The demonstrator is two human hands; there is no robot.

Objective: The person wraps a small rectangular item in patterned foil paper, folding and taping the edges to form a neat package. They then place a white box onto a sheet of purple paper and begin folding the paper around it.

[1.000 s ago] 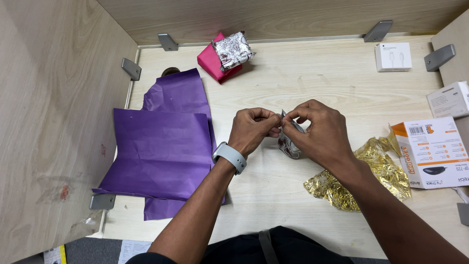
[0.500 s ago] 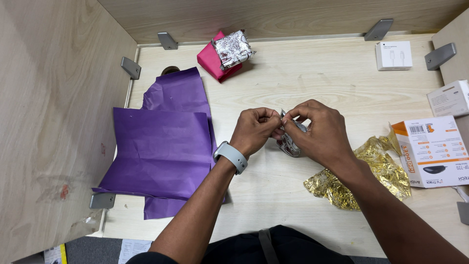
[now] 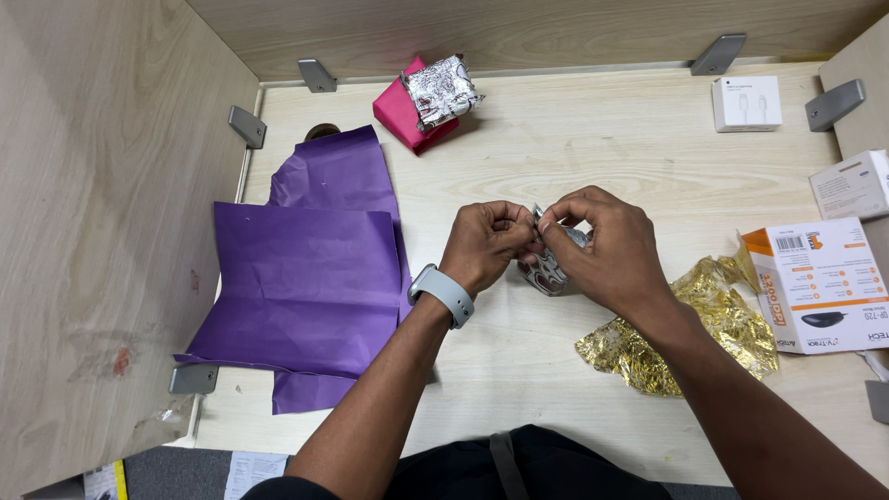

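Over the middle of the light wooden desk (image 3: 593,148), my left hand (image 3: 483,243) and my right hand (image 3: 607,245) meet, both pinching a small object wrapped in silver patterned paper (image 3: 546,270). Most of that object is hidden behind my fingers; only its lower part and a top corner show. My left wrist wears a grey watch (image 3: 443,292). Purple wrapping paper sheets (image 3: 306,278) lie flat just left of my left arm. Crumpled gold foil (image 3: 681,338) lies under and right of my right forearm.
A pink-wrapped package with a silver patterned parcel on top (image 3: 426,100) sits at the back. A small white box (image 3: 746,102) is at the back right, another white box (image 3: 854,183) and an orange-and-white box (image 3: 820,282) at the right. Wooden walls enclose the desk.
My hands have stayed in place on the small silver-wrapped object, with only slight finger movement at its top.
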